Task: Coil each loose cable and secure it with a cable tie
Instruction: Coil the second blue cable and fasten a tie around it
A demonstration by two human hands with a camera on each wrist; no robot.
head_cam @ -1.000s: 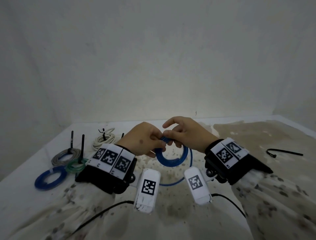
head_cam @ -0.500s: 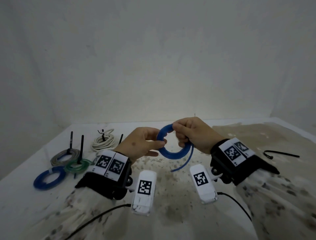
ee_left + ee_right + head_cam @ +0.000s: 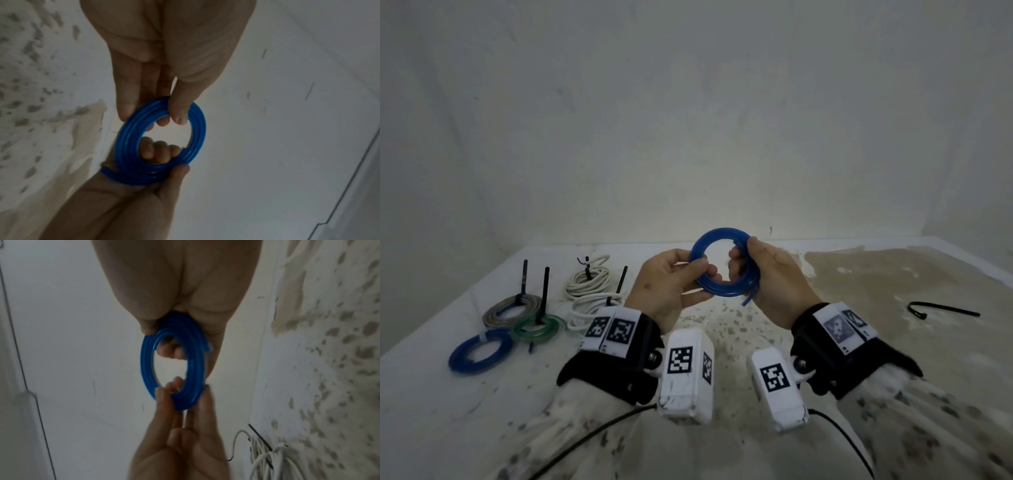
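Note:
A blue cable point(image 3: 719, 233), wound into a small ring of several turns, is held up above the stained table point(image 3: 859, 291). My left hand point(image 3: 698, 270) pinches the ring's left side between thumb and fingers. My right hand point(image 3: 743, 263) grips its right side, with the fingers curled through the hole. A short loose end point(image 3: 748, 299) sticks out below the right hand. The left wrist view shows the coil point(image 3: 198, 129) with my left thumb on top. In the right wrist view the ring point(image 3: 146, 366) stands edge-on between both hands. One black cable tie point(image 3: 941, 310) lies loose on the table, far right.
Tied coils lie at the table's left: a blue one point(image 3: 479, 353), a green one point(image 3: 537, 329), a grey one point(image 3: 512, 306) and two white ones point(image 3: 589, 281), with black tie tails standing up. A white wall stands close behind.
Both hands have risen with the blue coil. The long trailing length has been wound into the ring, so only a short end hangs out now.

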